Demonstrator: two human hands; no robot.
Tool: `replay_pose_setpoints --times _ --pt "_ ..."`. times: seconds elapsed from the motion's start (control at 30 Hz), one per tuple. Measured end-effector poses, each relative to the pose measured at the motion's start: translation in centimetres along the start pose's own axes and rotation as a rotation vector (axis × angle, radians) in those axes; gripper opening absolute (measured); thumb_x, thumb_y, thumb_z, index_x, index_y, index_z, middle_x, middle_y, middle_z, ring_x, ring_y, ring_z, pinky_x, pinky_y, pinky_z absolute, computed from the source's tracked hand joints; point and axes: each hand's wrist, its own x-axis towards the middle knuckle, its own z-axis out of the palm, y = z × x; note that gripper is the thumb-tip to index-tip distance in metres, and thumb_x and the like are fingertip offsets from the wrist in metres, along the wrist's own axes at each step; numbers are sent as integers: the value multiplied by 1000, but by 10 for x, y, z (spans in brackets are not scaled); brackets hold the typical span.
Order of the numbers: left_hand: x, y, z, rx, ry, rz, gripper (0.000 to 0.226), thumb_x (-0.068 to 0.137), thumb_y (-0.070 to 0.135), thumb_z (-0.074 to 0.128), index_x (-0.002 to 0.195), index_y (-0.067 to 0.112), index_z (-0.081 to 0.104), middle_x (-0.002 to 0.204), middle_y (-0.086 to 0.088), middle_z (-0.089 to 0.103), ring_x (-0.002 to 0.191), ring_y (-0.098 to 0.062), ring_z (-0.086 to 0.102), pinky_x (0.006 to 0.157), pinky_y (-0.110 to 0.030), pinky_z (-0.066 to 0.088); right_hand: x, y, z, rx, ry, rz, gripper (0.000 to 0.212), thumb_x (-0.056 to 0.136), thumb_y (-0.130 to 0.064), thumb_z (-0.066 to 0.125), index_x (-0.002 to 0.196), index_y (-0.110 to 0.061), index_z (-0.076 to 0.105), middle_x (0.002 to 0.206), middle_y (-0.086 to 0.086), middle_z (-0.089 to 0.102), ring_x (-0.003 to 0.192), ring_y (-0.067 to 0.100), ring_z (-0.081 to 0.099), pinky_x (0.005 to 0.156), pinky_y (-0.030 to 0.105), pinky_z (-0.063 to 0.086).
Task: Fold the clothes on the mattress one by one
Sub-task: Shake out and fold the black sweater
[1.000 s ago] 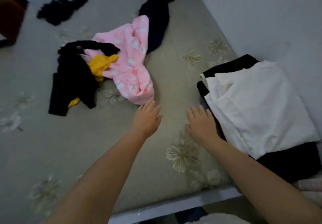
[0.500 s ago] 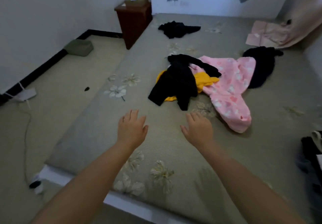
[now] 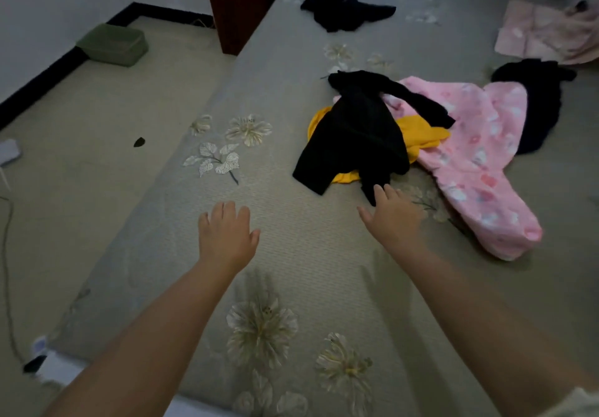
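On the flowered grey-green mattress (image 3: pixel 291 254) lies a heap of clothes: a black garment (image 3: pixel 356 134) on top of a yellow one (image 3: pixel 421 137), with a pink patterned garment (image 3: pixel 479 157) to their right. Another black piece (image 3: pixel 538 102) lies beyond the pink one, and a third black piece (image 3: pixel 346 11) is far back. My right hand (image 3: pixel 393 215) stretches out flat, its fingertips at the lower tip of the black garment. My left hand (image 3: pixel 227 235) hovers over bare mattress with fingers spread, holding nothing.
A dark wooden cabinet (image 3: pixel 241 4) stands at the mattress's far left edge. A green box (image 3: pixel 113 43) sits on the floor by the wall. Pale pink cloth (image 3: pixel 547 34) lies at the far right corner. A cable (image 3: pixel 6 270) runs along the floor at left.
The view swung left, away from the folded white and black stack. Both hands moved with it toward the heap, and my right hand now reaches the black garment's edge.
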Motion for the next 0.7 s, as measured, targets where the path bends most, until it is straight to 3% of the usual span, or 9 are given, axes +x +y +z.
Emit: replay_pose_setpoints --times 0.13,0.27,0.47,0.57,0.7 --pt "61 -12 36 -18 3 29 52 93 41 41 133 9 38 142 -14 35 133 -28 27 105 -44 23 43 -8 38 52 -46 90 59 93 -41 42 140 -7 30 144 13 35 133 29 31 104 46 33" --pt "107 -9 97 -100 -52 53 54 91 40 44 132 5 39 140 -19 37 132 -30 28 104 -47 21 69 -10 77 46 -56 133 59 93 -42 42 140 -7 32 144 12 37 131 29 35 100 40 33" --pt "166 19 181 -281 -120 14 61 92 44 39 140 8 29 151 -18 16 141 -27 8 111 -50 5 117 6 117 84 -11 242 59 92 -39 46 139 -6 33 143 11 38 130 27 36 100 37 34" --pt "175 23 209 -310 -57 17 67 90 50 26 143 10 24 153 -17 9 142 -26 1 112 -46 -5 152 12 128 52 50 235 61 91 -38 49 140 -6 31 146 13 33 133 28 31 105 36 28" --pt "177 23 214 -353 -20 28 71 83 49 30 140 7 32 151 -20 17 142 -29 8 112 -47 -3 194 8 152 31 8 315 63 89 -35 51 142 -12 27 148 16 24 133 33 27 103 42 31"
